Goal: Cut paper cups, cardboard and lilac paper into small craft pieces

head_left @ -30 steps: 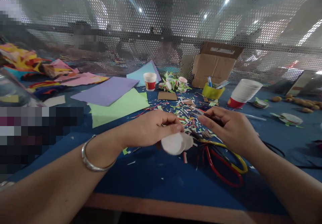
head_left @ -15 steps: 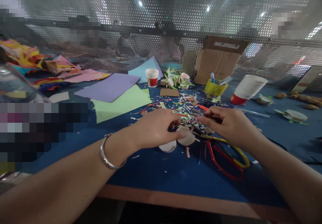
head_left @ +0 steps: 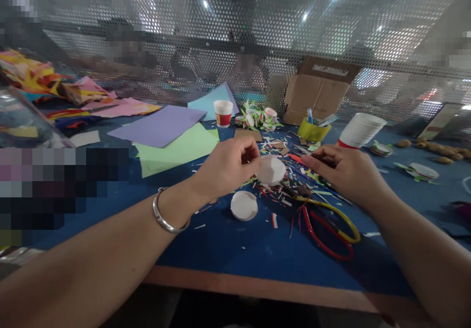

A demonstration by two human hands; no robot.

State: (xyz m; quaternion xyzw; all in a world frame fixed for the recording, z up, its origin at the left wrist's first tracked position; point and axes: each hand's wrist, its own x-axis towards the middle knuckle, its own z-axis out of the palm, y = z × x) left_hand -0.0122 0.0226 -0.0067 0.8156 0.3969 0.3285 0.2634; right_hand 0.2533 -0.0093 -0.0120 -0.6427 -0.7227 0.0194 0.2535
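My left hand (head_left: 235, 163) pinches a thin white paper disc (head_left: 272, 171) by its left edge, above a heap of coloured paper scraps (head_left: 275, 193). A second white disc (head_left: 244, 205) lies on the blue table below it. My right hand (head_left: 338, 168) is at the scraps' right side, fingers curled and thumb out. What it grips is mostly hidden; an orange-red piece (head_left: 295, 159) and a grey pointed tip (head_left: 302, 150) show by its fingertips. Scissors with large red and yellow handle loops (head_left: 331, 227) rest on the table below that hand.
Purple (head_left: 162, 125) and green paper sheets (head_left: 174, 153) lie left. Behind are a paper cup (head_left: 222, 113), small paper-and-leaf crafts (head_left: 257, 116), a yellow pen holder (head_left: 313, 130) and an opened cardboard box (head_left: 316, 95). Stacked cups (head_left: 362, 129) and peanut-like pieces (head_left: 437, 149) are right.
My left hand has lifted the disc up and away from the other one, which stays on the table. My right hand has shifted slightly right, and a grey tip now shows beside it.
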